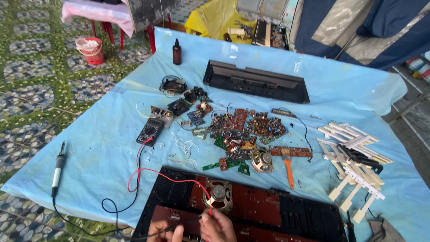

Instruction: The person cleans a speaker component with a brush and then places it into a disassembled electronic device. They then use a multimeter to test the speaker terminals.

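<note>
My left hand (165, 231) pinches a thin black probe at the bottom edge, over a reddish circuit board (255, 207) inside an opened black keyboard case (309, 217). Just right of it, my right hand (218, 227) grips a red probe (210, 209) whose tip points at a round speaker (218, 194) set in the case. A red lead (148, 172) and a black lead (134, 197) run from the probes to a black multimeter (150, 130) lying on the blue table cover (98, 148).
A pile of circuit boards (244, 130), a loose speaker (262, 160), an orange-handled tool (289, 172), white piano keys (354, 166), a black casing strip (255, 81), a brown bottle (177, 52) and a soldering iron (57, 169) lie on the cover. A red basket (91, 50) stands on the floor.
</note>
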